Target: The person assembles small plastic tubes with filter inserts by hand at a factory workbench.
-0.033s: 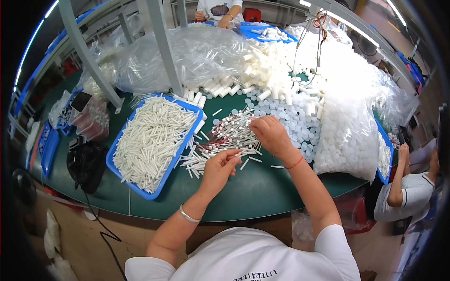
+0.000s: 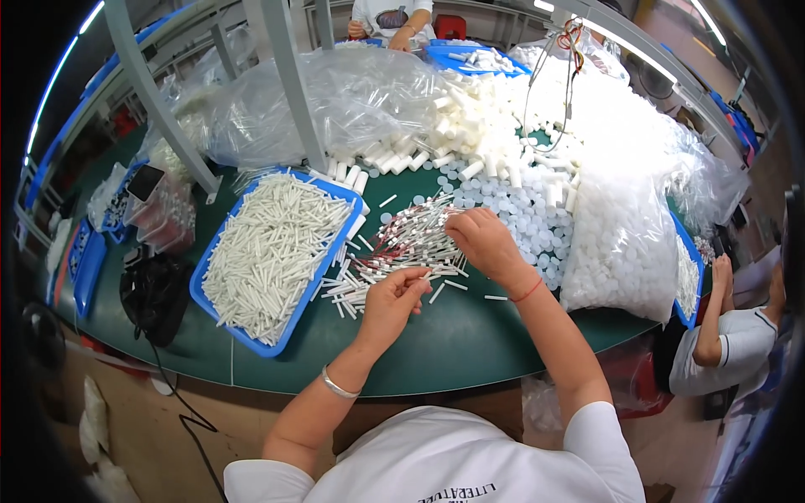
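A loose pile of thin white sticks with red ends (image 2: 408,241) lies on the green table (image 2: 453,335) in front of me. My left hand (image 2: 392,299) is at the pile's near edge, fingertips pinched on one thin white stick. My right hand (image 2: 484,241) rests knuckles-up on the pile's right side with its fingers curled down into the sticks; what they hold is hidden. Left of the pile stands a blue tray (image 2: 220,314) full of white tubes (image 2: 272,251).
Flat white round caps (image 2: 524,214) spread behind the pile, beside a full clear bag of caps (image 2: 622,247). Thick white tubes (image 2: 470,126) and clear plastic bags (image 2: 335,101) fill the back. A black bag (image 2: 155,295) lies left. One person (image 2: 738,339) sits right, another (image 2: 394,17) far back.
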